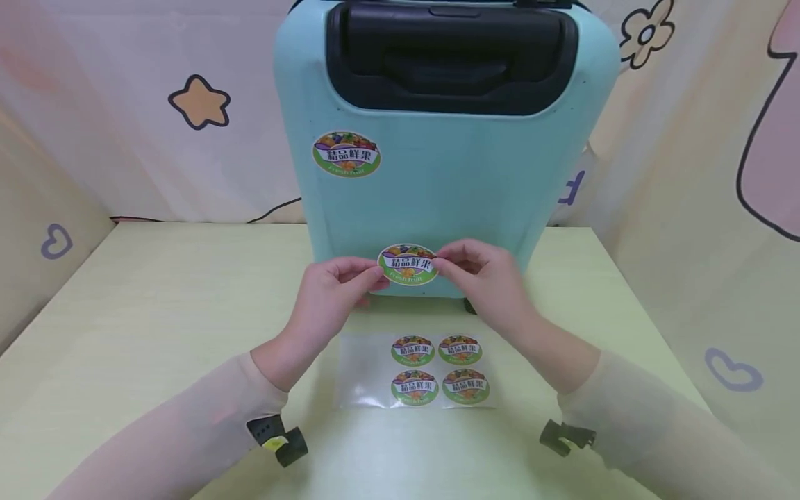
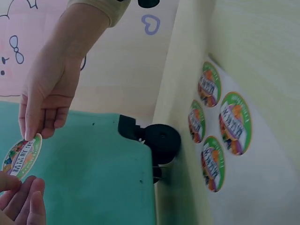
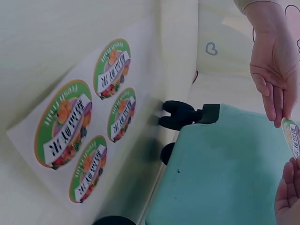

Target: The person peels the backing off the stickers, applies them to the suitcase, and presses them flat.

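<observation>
An oval fruit sticker (image 1: 407,265) with a green border and a white banner is held level between both hands, before the lower part of a light-blue suitcase (image 1: 437,187). My left hand (image 1: 334,288) pinches its left end between thumb and fingers. At the opposite end, my right hand (image 1: 487,281) pinches the edge the same way. The wrist views show the sticker (image 2: 22,157) apart from the suitcase's surface. Another sticker of the same kind (image 1: 346,154) is stuck on the suitcase's upper left. Below lies a sticker sheet (image 1: 365,371) bearing several oval stickers on its right side.
The suitcase stands upright on a pale table (image 1: 187,312), with a black handle recess (image 1: 450,59) on top and dark wheels (image 2: 161,143) at its base. Patterned cloth (image 1: 144,160) hangs behind and at both sides. A thin black cable (image 1: 275,208) runs behind the table.
</observation>
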